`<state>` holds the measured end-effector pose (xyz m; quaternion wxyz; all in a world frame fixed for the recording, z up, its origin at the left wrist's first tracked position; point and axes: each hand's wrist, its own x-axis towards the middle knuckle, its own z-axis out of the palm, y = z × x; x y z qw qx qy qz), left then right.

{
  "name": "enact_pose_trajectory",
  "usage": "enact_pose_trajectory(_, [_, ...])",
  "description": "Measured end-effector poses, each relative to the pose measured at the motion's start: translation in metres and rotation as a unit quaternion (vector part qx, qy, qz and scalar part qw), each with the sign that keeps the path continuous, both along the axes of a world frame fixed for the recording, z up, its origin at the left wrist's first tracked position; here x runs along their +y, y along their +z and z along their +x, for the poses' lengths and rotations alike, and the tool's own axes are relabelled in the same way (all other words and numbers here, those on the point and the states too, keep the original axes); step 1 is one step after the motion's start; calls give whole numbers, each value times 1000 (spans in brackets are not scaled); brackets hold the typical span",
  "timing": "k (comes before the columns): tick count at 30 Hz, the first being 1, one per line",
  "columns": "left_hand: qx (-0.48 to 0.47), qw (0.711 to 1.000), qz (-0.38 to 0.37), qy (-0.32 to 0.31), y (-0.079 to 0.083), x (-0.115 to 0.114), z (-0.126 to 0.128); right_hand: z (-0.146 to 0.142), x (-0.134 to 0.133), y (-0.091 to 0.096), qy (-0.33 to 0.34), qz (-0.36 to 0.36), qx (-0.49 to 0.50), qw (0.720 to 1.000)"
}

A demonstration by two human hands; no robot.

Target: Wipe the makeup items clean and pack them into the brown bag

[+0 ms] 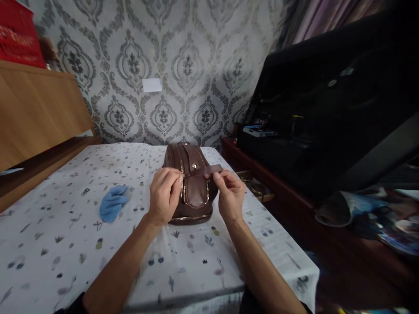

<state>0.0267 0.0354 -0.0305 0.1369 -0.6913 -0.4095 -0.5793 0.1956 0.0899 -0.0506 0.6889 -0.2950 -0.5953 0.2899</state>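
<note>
A brown leather-look bag [196, 192] with gold zippers stands on the patterned white cloth in front of me. Across its front runs a narrow brown strap [206, 170], stretched between my hands. My left hand [164, 194] is closed on the strap's left end, beside the bag's zipped edge. Thumb and fingers of my right hand [230, 192] pinch the strap near its right end, whose tip sticks out past them. A round metal stud [194, 166] shows on the flap just above the strap. To the left lies a crumpled blue cloth [113, 203], apart from both hands.
The white patterned cloth [131, 257] covers the surface beneath the bag. A wooden headboard-like panel [39, 113] stands at left, with a red box [19, 35] above. On the right are a large black screen [327, 87], a dark red cabinet [278, 183] and an open drawer [266, 196].
</note>
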Motion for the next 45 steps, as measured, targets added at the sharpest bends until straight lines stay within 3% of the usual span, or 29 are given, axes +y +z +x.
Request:
enact_pose_trajectory(4, [44, 998, 33, 29, -2, -2, 1, 0, -3, 3, 11, -14, 8, 1000])
enact_pose_trajectory(8, [173, 971, 125, 104, -8, -11, 10, 1, -4, 4, 19, -14, 9, 1000])
enact_pose_trajectory(10, [228, 959, 140, 96, -12, -15, 17, 1, -5, 3, 27, -10, 17, 999])
enact_pose_trajectory(14, [298, 947, 101, 58, -19, -16, 23, 1, -6, 2, 29, 0, 18, 999])
enact_pose_trajectory(31, [310, 937, 135, 89, -27, -10, 21, 4, -4, 0, 45, 37, 15, 998])
enact_pose_trajectory(37, [301, 940, 118, 112, -30, -9, 24, 4, -2, -1, 24, 69, 5, 997])
enact_pose_trajectory(45, [298, 943, 101, 110, -29, -10, 26, 3, -4, 1, 10, 59, -25, 998])
